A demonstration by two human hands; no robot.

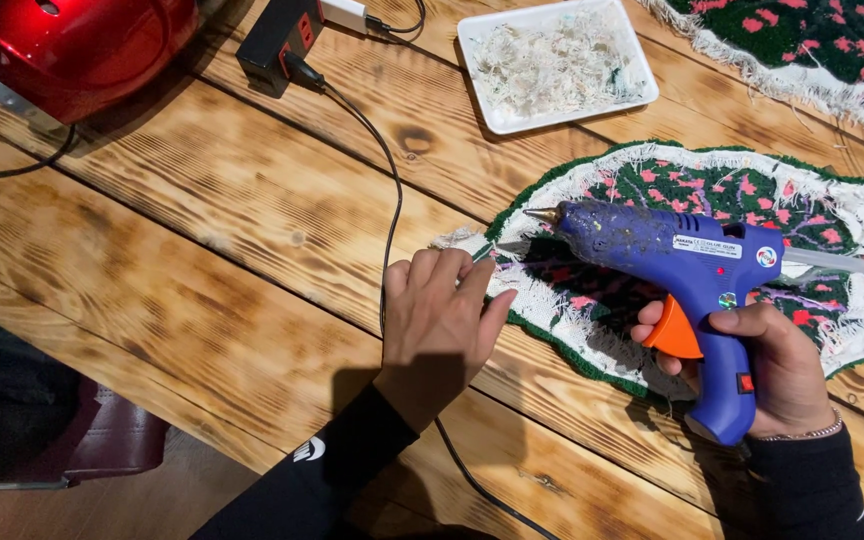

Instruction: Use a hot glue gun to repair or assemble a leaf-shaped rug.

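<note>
Right hand (pixel 772 370) wraps the grip of a blue hot glue gun (pixel 682 270), forefinger laid on the orange trigger (pixel 672 335). The gun's body runs level across the work, its long axis pointing away from the right hand toward the left one. The brass nozzle (pixel 544 214) is at the far end, a clear glue stick (pixel 847 263) juts from the rear.

Left hand (pixel 442 320) lies palm down, fingers narrow and pressed together, pinning the near edge of a tufted rug piece (pixel 712 200) to the table (pixel 202 250). Fingertips touch the frayed white backing cloth (pixel 467 242) where it folds over the rim. Whether anything is pinched between the fingers cannot be told.

Key relation: the nozzle sits just above and beyond the left fingertips, near but apart. The folded edge lies between the two, and the left hand is much the nearer to it. The right hand is well back, at the other end of the gun.

The rug piece, backside up, shows green with pink blotches and a white fringe, spreading away from both hands to the right.

Beyond the left hand: a black cable (pixel 392 200) running past the wrist to a black power strip (pixel 277 40), and a white tray (pixel 552 65) of thread trimmings. A red glossy shell (pixel 72 50) sits far to its left. A second rug piece (pixel 802 45) lies beyond the right hand.
</note>
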